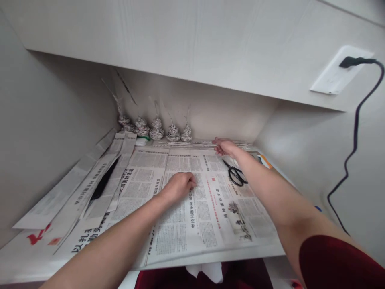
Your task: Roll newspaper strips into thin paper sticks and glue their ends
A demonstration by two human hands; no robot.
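My left hand (pixel 182 184) rests on the spread newspaper (pixel 180 224) with its fingers curled together; nothing shows in it. Farther back, my right hand (pixel 224 147) is at a row of thin rolled newspaper sticks (pixel 186 145) along the rear of the table. Its fingers are bent around a stick, partly hidden by the hand. Black-handled scissors (pixel 236 175) lie on the newspaper just beside my right forearm. Behind the sticks stand several woven paper gourds (pixel 157 130), some with thin stems pointing up.
Cut newspaper strips (pixel 70 188) overlap on the left, with a long black object (pixel 104 180) among them. A wall or panel rises behind and overhangs the table. At the right, a black cord (pixel 356 132) hangs from a wall socket (pixel 341 70).
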